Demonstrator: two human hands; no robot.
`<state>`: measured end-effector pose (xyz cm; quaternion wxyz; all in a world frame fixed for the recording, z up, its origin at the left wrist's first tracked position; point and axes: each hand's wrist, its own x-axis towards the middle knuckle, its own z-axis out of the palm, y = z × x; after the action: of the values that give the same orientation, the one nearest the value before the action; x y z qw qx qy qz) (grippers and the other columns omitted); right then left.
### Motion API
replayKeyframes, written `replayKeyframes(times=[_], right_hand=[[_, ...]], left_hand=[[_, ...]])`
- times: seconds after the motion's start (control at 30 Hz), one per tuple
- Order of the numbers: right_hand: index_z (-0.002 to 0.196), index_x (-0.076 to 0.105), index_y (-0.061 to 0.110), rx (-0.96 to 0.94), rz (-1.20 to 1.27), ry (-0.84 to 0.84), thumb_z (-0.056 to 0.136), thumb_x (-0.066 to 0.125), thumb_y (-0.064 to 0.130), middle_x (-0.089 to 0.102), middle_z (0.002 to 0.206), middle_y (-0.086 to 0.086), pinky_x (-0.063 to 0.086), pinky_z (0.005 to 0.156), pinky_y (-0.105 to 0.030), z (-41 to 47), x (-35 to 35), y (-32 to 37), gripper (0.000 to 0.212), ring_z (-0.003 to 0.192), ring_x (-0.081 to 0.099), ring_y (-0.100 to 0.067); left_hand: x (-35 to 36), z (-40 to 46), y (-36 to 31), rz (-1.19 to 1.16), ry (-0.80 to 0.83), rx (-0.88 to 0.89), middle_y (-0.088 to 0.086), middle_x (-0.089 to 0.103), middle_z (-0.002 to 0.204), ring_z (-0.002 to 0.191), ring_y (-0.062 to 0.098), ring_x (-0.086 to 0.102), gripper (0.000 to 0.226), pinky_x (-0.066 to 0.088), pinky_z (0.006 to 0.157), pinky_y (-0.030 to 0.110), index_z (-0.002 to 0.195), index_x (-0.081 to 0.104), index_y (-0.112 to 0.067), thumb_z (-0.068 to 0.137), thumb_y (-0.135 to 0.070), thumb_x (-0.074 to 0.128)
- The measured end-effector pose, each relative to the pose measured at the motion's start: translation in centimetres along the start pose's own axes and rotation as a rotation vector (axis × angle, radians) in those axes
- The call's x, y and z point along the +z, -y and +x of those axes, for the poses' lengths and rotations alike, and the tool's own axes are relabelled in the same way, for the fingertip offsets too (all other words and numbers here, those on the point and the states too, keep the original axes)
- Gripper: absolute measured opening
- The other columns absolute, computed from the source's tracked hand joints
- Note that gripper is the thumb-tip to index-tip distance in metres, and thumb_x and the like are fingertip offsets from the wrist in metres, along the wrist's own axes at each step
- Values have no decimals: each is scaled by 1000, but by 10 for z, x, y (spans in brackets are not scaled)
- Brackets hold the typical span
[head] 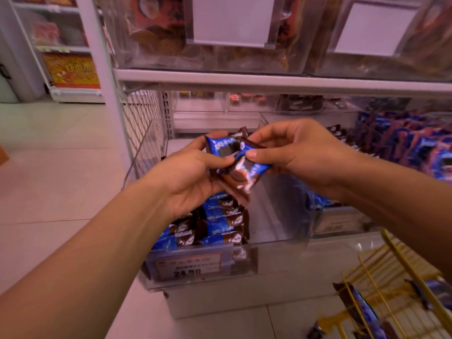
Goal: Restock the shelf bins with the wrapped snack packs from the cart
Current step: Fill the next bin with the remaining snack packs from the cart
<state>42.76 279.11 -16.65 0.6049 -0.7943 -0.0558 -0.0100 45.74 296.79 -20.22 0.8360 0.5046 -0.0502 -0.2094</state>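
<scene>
Held above a clear shelf bin (pixel 151 152), between both hands: a small bunch of wrapped snack packs (pixel 236 162), glossy foil in bright blue and chocolate brown, white lettering on the blue part, a dark round biscuit printed near the middle, crimped brown ends sticking out at top and bottom. Exact count in the bunch hard to tell; at least two, overlapping and tilted. Left hand (pixel 188 179) cupped under and around the left side of the bunch, thumb pressed on the front of the top pack, fingers closed behind it. Right hand (pixel 291 152) pinching the right side, thumb on the front just beside the left thumb, fingers curled over the top edge. Below the hands, at the near left of the bin, a stack of matching blue-and-brown packs (pixel 212 226) lying flat in rows against the front wall; right part of the bin floor bare. On the bin's near face, a price label (pixel 189 265) in red and white, digits partly readable. To the right, a neighbouring bin heaped with blue packs (pixel 411 143). At the near right corner, a yellow wire cart (pixel 381 285) with a few more blue and brown packs inside, blurred. Above, an upper shelf (pixel 269 80) with clear bins of brownish goods and blank white label holders (pixel 232 20).
</scene>
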Motion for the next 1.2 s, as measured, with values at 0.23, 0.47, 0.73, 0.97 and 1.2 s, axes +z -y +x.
replayKeyframes(times=[0.23,0.47,0.73,0.97,1.2], right_hand=[[92,80,15,-375,-566,150,79,79,5,77,80,11,51,70,-10,15,-26,21,16,73,70,3],[112,70,9,-466,-493,145,79,83,20,72,104,2,55,80,-18,27,-2,3,37,90,69,-2],[126,64,16,-172,-621,461,77,75,33,74,111,1,54,97,-43,37,-30,-4,54,103,70,-15],[101,69,21,-325,-1227,326,72,81,37,67,85,5,52,71,-33,67,-28,6,35,77,63,-14],[93,49,20,-156,-1705,268,76,80,36,48,77,1,37,54,-29,124,9,-19,39,66,50,-15]], left_hand=[[4,-7,5,371,113,16,12,75,103,92,29,74,46,62,70,32,118,63,-20,77,-2,76],[7,-4,10,426,63,68,8,77,99,90,26,74,42,58,61,25,117,60,-23,79,-10,76],[5,1,5,268,7,6,16,74,105,99,27,72,33,61,77,27,115,62,-2,83,0,69],[-5,11,8,1109,-236,229,-4,51,134,109,8,54,68,48,82,26,141,41,-25,83,-42,73],[-17,25,48,1975,81,-337,-4,-24,162,148,22,-23,94,-9,119,51,154,-19,-25,86,-81,15]])
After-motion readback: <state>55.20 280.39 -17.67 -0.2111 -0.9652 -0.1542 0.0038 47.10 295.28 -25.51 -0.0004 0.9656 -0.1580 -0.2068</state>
